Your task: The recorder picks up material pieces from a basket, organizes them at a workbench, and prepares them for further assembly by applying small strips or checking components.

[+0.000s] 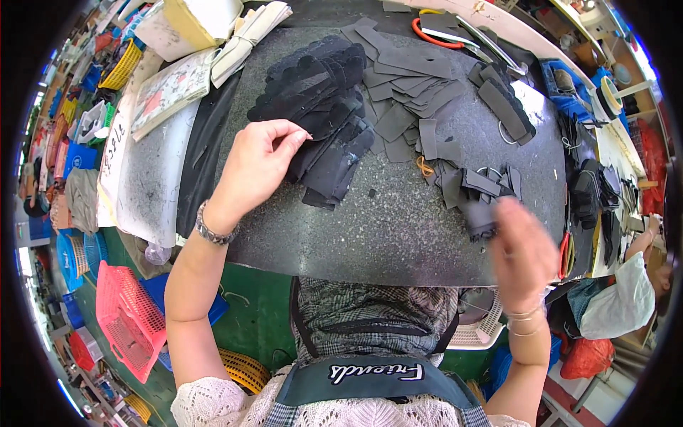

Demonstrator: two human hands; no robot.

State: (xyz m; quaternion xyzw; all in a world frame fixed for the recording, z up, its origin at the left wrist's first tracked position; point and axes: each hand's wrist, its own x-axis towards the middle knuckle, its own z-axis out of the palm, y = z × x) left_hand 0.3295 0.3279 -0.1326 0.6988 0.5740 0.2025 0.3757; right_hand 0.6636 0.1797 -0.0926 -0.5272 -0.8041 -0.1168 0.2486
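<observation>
Thumb and forefinger of my left hand [260, 167] are pinched together at the edge of a pile of black scalloped cloth pieces [309, 82]. Something tiny shows at those fingertips, too small to name. Narrower black strips [331, 167] lie fanned just below the pile. My right hand [526, 252] is smeared by motion over the table's front right. Close to its fingers is a small dark cloth piece [480, 219]; whether they hold it is unclear. Dark grey flat pieces [420, 92] are spread across the middle back of the speckled black table [377, 242].
Orange-handled scissors [437, 34] lie at the back. Stacked grey pieces [501, 103] sit at the back right, near a blue tray [565, 89]. A notebook [171, 89] rests at the left. A pink basket [128, 320] stands on the floor. Another person [619, 292] is at the far right.
</observation>
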